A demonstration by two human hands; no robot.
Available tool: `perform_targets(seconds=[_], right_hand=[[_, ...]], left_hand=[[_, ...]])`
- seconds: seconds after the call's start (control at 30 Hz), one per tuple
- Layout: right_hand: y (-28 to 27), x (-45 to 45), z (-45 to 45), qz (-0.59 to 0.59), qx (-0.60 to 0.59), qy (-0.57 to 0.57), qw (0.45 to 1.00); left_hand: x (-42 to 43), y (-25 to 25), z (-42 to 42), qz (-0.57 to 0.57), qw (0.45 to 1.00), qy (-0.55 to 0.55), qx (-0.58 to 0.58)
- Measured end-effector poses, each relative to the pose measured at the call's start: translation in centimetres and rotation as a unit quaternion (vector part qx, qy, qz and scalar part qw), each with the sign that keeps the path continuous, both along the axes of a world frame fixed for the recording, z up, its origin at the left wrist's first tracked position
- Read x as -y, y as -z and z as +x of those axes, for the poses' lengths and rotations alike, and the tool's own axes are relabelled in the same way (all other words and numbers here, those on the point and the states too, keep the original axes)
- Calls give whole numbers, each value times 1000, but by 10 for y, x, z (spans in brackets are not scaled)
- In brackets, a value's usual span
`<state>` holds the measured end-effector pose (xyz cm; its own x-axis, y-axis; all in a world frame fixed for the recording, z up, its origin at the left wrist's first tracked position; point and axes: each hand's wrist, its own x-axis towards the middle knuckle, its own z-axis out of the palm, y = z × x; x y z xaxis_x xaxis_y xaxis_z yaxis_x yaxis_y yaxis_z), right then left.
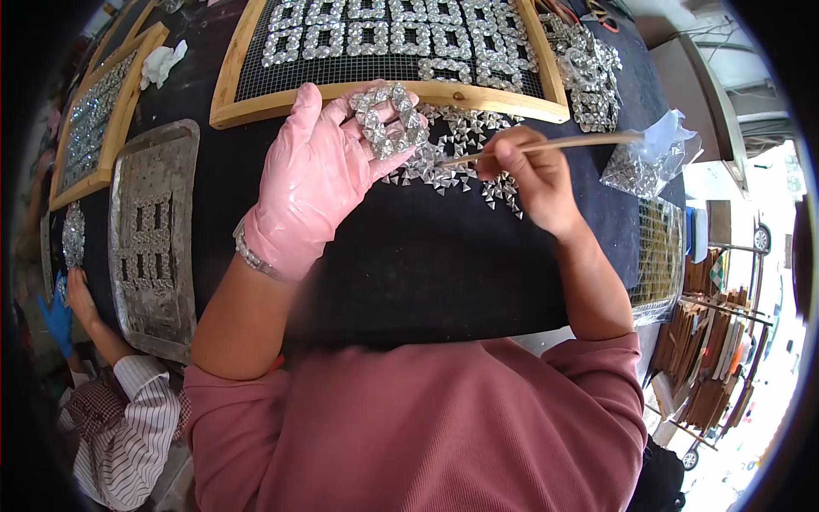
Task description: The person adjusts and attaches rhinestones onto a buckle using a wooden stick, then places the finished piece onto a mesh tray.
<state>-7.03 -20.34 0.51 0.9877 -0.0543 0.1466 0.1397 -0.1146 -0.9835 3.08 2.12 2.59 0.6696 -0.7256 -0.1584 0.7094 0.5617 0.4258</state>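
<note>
My left hand [311,179], in a pink glove, is palm up with a silver rectangular stone-covered frame [373,128] lying across its fingers. The piece has an open middle. My right hand [533,175] is bare and pinches a long thin wooden stick [580,142], whose tip points left, just right of the gloved fingers. Loose silver pyramid-shaped stones [465,177] are scattered on the dark table [409,273] below and between my hands. Beyond them, a wood-framed mesh tray [461,96] holds rows of similar silver rectangles.
A metal tray [183,247] with silver pieces lies left, near another wood-framed tray [111,141] and white tissue [162,62]. A plastic bag of stones [653,158] and a silver pile [597,81] lie right. A co-worker's hand and blue-gloved hand [58,320] are far left.
</note>
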Motion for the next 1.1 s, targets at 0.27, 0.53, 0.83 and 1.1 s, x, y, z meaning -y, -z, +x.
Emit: perform_targets(seconds=[0.27, 0.53, 0.83, 1.1], right_hand=[[-7, -7, -6, 28, 47, -2, 998], [-7, 6, -3, -72, 8, 92, 993], [-6, -21, -2, -158, 84, -109, 978], [-14, 8, -7, -186, 38, 155, 970]], left_hand=[[-1, 0, 0, -3, 1000, 0, 7], [0, -2, -3, 8, 1000, -6, 5], [2, -2, -5, 22, 1000, 9, -5], [5, -4, -7, 20, 999, 3, -42]])
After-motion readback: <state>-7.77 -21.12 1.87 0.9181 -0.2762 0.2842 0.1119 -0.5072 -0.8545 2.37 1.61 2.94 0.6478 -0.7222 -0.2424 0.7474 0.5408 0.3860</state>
